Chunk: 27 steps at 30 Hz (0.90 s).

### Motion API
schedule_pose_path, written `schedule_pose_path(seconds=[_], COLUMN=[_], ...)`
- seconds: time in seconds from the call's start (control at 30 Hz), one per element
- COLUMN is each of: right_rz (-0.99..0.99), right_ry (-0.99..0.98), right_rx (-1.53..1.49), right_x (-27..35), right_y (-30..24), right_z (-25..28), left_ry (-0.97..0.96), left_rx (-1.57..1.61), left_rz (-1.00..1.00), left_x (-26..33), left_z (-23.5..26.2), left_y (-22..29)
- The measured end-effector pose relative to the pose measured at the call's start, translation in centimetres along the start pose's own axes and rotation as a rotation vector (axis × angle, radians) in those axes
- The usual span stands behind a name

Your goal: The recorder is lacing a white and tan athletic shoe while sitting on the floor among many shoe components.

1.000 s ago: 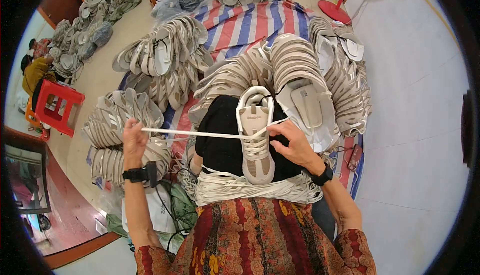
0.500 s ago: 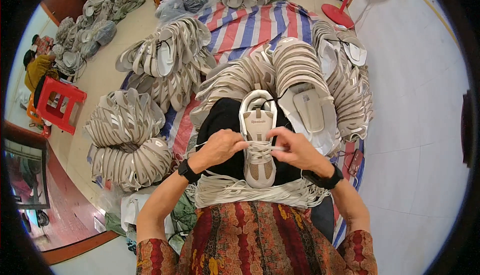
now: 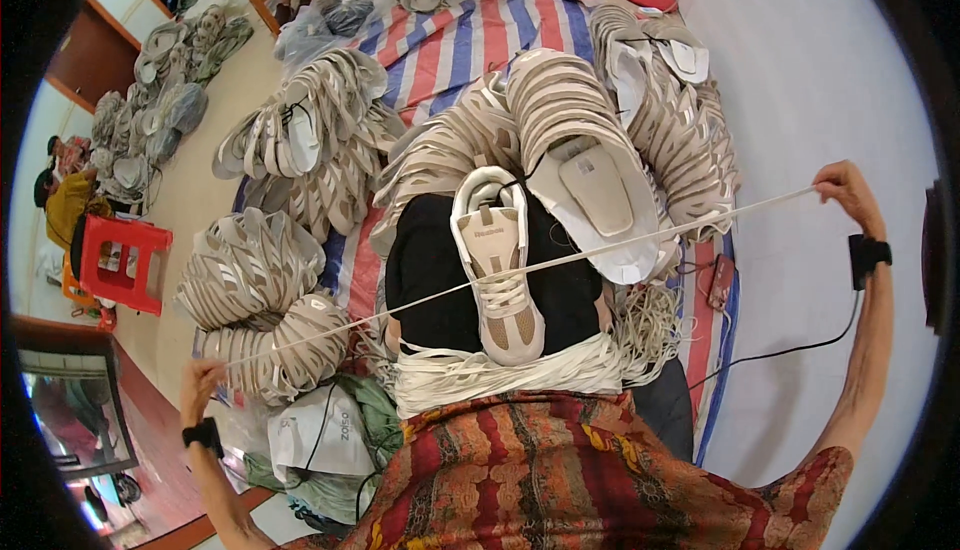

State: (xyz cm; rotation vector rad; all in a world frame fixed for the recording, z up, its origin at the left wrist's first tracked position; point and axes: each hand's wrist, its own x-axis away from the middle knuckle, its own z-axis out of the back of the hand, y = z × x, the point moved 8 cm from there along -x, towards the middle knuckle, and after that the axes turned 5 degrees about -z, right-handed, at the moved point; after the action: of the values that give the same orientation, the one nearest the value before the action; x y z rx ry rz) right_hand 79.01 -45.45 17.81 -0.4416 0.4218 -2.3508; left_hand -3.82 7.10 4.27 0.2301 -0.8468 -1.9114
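A pale shoelace (image 3: pixel 580 254) is pulled straight between my widely spread hands, slanting across the front of a beige and tan shoe upper (image 3: pixel 495 240). My left hand (image 3: pixel 205 382) grips one end at the lower left, fingers closed. At the far right, my right hand (image 3: pixel 848 195) pinches the other end, raised higher than the left. The upper lies toe toward me on a black cloth (image 3: pixel 425 260) over my lap, part of its lacing crossed. A bundle of loose white laces (image 3: pixel 510 378) lies across my lap below the toe.
A stack of nested shoe uppers (image 3: pixel 570 100) stands just beyond my lap, with more stacks to the left (image 3: pixel 250 265) and right (image 3: pixel 690 150). Striped sheeting (image 3: pixel 450 45) covers the floor. A red stool (image 3: pixel 125 260) and seated people are at far left.
My hands have moved from the shoe's lacing far out to both sides, drawing the lace taut between them. The view has shifted slightly; the shoe remains on my lap.
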Motion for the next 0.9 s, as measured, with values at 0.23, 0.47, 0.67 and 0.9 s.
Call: schedule_pose_path(seconds=[0.23,0.47,0.67,0.9], right_rz=[-0.086,-0.029,0.284,0.113], right_ry=[0.616,1.316,0.311,-0.317], right_rx=[0.454,-0.469,-1.509,-0.955], right_x=[5.2,16.5,10.0,3.3], right_y=[7.9,3.9,-13.8,-24.1], right_z=[10.0,1.1,-18.3,-32.6], left_ry=[0.373,0.801,0.709,0.082], left_rx=[-0.346,-0.421,0.635,0.884], left_rz=[-0.083,0.211,-0.179,-0.312], left_x=[5.1,8.3,-2.1,-6.8], left_z=[10.7,9.7,-1.3,-19.3], left_y=[-5.8,-11.2,-3.1,22.7])
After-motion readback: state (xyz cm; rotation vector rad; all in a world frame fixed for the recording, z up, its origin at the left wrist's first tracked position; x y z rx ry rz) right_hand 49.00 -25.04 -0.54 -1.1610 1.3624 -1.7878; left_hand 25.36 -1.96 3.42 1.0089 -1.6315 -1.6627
